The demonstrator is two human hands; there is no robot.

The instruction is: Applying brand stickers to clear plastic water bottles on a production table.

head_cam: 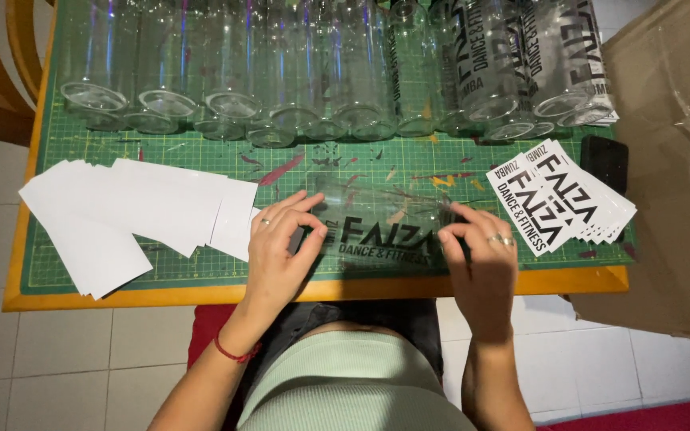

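Both hands (277,247) (482,259) pinching clear bottle (381,227), stickers (565,199) right, backing sheets (133,211) left

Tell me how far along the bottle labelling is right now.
Done: a few lettered bottles stand at the back right, and spent white backing sheets lie piled at left. In hand: left hand and right hand press a black decal onto a clear bottle lying on its side. Left: a row of plain bottles and a stack of unused decals.

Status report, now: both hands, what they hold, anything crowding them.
Left hand and right hand pinch ends of clear bottle lying on green mat. White backing sheets left, sticker stack right, apart.
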